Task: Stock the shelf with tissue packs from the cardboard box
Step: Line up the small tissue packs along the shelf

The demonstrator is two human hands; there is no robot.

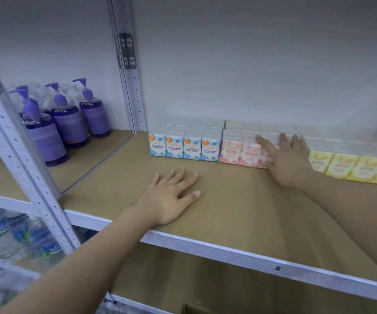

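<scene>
A: Head view, the only one we've got. The left hand point(171, 196) lies flat, fingers spread, palm down on the brown board shelf with the white metal edge point(239, 248), holding nothing.

B: And the right hand point(289, 159)?

A: Stretched out ahead and to the right of the left one, fingers straight, pressing against the pink-printed rectangular tissue packs point(239, 152) near the back wall. It grips nothing, it just pushes.

B: What's either side of it?

A: Left of it, the blue-and-white tissue packs point(183, 147); right of it, the yellow tissue packs point(353, 168), all in one row. The hand covers part of the pink row, so I can't swear those packs sit square.

B: The risk?

A: I'd say an uneven shove could skew the light pink packs or knock their neighbours crooked. A brown edge at the bottom may be the cardboard box; too little shows.
</scene>
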